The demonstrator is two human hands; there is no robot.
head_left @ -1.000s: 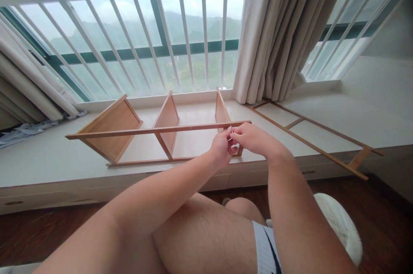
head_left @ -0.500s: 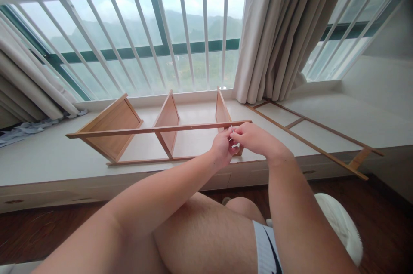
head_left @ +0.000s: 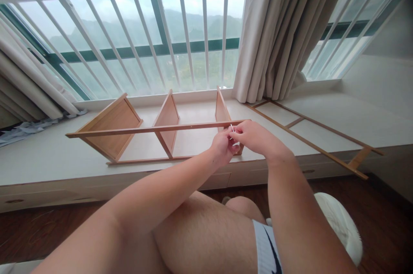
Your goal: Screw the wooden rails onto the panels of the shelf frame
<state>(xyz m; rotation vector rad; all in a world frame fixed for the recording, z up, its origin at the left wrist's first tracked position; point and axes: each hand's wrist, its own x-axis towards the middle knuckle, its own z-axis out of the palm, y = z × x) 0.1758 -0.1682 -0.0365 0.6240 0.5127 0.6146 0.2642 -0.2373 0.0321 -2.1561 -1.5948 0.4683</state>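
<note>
A wooden shelf frame [head_left: 127, 131] lies on its side on the white window ledge, with three boards standing between its long rails. At the right end of the near upper rail, my two hands meet. My right hand [head_left: 253, 136] is closed in a pinch on a thin, shiny metal rod, a hex key by its look [head_left: 232, 128]. Just under the rail, my left hand [head_left: 222, 147] has its fingers curled close against the key and the wood. What its fingertips grip is hidden, and the joint behind both hands is covered.
A second wooden frame [head_left: 292, 127], ladder-like, lies to the right, its end jutting over the ledge [head_left: 35, 160] edge. White railing [head_left: 206, 33] and curtains [head_left: 267, 41] stand behind. A round white seat [head_left: 338, 222] is at the lower right, above dark wood floor.
My hands have barely moved. The fingers and the thin metal rod have shifted slightly, and more of the rod shows between them. The shelf frame stays in place.
</note>
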